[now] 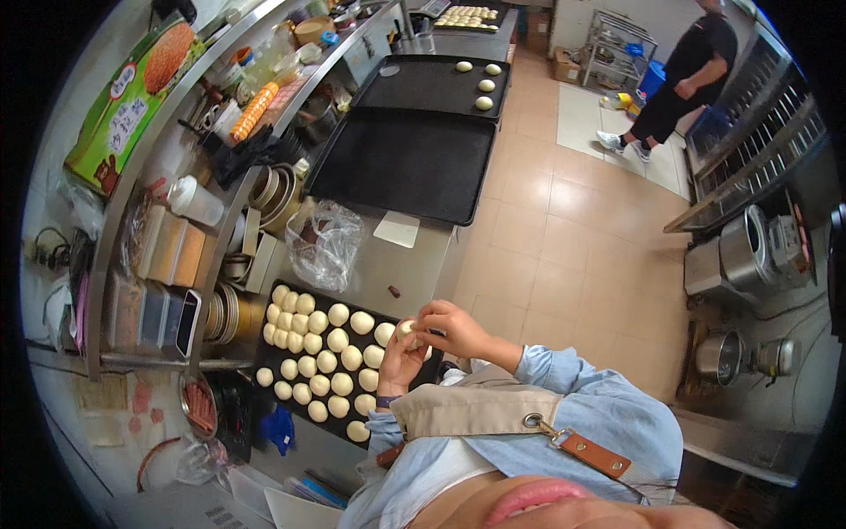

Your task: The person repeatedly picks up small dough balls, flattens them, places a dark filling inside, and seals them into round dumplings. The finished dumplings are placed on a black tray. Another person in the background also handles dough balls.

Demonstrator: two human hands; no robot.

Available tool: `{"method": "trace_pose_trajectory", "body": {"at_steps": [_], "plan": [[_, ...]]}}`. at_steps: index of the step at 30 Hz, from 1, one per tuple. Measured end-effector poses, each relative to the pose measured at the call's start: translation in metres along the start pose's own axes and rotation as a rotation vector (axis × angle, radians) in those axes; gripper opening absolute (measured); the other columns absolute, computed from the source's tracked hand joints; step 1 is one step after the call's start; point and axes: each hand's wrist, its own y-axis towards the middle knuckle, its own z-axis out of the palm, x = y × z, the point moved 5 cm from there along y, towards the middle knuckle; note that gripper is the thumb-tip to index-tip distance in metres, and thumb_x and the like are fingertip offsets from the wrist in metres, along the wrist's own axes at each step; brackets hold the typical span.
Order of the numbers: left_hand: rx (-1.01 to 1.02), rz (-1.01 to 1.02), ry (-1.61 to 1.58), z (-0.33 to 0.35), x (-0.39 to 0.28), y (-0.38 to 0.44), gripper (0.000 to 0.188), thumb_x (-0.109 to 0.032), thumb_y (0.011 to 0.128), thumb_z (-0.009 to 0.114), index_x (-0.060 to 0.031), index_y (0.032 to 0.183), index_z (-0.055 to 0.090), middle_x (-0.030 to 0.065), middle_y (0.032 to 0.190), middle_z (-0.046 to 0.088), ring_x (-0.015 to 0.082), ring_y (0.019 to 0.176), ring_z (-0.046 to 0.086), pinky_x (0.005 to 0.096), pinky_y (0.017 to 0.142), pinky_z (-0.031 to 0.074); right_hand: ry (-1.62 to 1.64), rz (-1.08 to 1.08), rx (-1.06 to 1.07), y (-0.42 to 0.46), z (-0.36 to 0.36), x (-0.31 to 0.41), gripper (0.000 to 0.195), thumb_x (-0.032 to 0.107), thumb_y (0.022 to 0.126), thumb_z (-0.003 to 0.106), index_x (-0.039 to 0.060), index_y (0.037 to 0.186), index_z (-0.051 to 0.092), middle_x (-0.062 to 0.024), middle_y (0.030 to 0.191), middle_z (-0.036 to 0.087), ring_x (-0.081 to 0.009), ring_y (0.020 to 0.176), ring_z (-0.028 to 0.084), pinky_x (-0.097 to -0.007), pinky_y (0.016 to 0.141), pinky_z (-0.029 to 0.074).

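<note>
My left hand (403, 362), with a dark band at the wrist, cups a pale dough ball (410, 334) in its palm and fingers. Over it, my right hand (456, 328) comes in from the right and pinches the dough's edge with thumb and fingertips. Both hands are above the near end of a black baking tray (357, 309) that carries many round dough balls (351, 357). Those at its far left corner sit packed against each other; the others are spaced apart. A small dark brown piece (394, 291) lies on the steel worktop (423, 278) beyond the tray.
A clear plastic bag (325, 244) and a white scraper (396, 229) lie past the tray. Farther along are a bare black tray (403, 165) and another tray (423, 79) with several dough balls. Loaded shelves (231, 218) line the left. A person (697, 73) stands by the rack.
</note>
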Motion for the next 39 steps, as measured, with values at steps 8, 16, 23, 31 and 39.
{"method": "trace_pose_trajectory", "body": {"at_steps": [8, 16, 23, 31, 39], "plan": [[-0.007, 0.107, -0.076, 0.0, -0.001, 0.001, 0.025, -0.004, 0.098, 0.058, -0.004, 0.123, 0.057, 0.0059, 0.113, 0.064, 0.0152, 0.102, 0.064, 0.0278, 0.088, 0.054, 0.024, -0.009, 0.044, 0.013, 0.007, 0.0, 0.025, 0.007, 0.076, 0.078, 0.0055, 0.1, 0.074, -0.0107, 0.093, 0.067, -0.0291, 0.082, 0.067, -0.0371, 0.071, 0.056], [-0.152, 0.213, 0.163, -0.004, -0.031, -0.033, 0.02, -0.021, 0.1, 0.062, -0.0104, 0.117, 0.059, 0.0021, 0.113, 0.063, 0.0161, 0.106, 0.063, 0.0376, 0.087, 0.056, 0.214, 0.131, 0.187, 0.045, 0.037, 0.005, 0.015, 0.005, 0.081, 0.074, 0.003, 0.096, 0.074, -0.0112, 0.08, 0.066, -0.0272, 0.069, 0.065, -0.0356, 0.064, 0.053], [-0.133, 0.392, 0.031, -0.023, -0.064, -0.079, 0.016, -0.012, 0.1, 0.057, -0.0065, 0.115, 0.06, 0.0044, 0.111, 0.065, 0.0176, 0.103, 0.065, 0.031, 0.083, 0.056, 0.184, -0.178, 0.444, 0.063, 0.088, 0.053, 0.041, 0.01, 0.079, 0.079, 0.0028, 0.118, 0.068, -0.0147, 0.105, 0.063, -0.0277, 0.094, 0.064, -0.035, 0.076, 0.054], [-0.094, 0.54, 0.081, -0.001, -0.075, -0.121, 0.043, -0.029, 0.104, 0.05, -0.0025, 0.138, 0.044, 0.0108, 0.133, 0.053, 0.0204, 0.122, 0.054, 0.0399, 0.106, 0.046, 0.308, -0.302, 0.436, 0.079, 0.112, 0.067, 0.016, 0.007, 0.081, 0.076, 0.0034, 0.097, 0.074, -0.0101, 0.089, 0.065, -0.0258, 0.077, 0.065, -0.0347, 0.067, 0.053], [-0.124, 0.559, 0.132, 0.003, -0.082, -0.132, 0.045, -0.026, 0.105, 0.049, -0.0045, 0.144, 0.041, 0.0098, 0.138, 0.05, 0.02, 0.125, 0.054, 0.0381, 0.104, 0.048, 0.37, -0.272, 0.473, 0.079, 0.12, 0.065, 0.03, 0.01, 0.081, 0.078, 0.0049, 0.11, 0.072, -0.01, 0.097, 0.065, -0.023, 0.08, 0.065, -0.0329, 0.069, 0.052]]}}
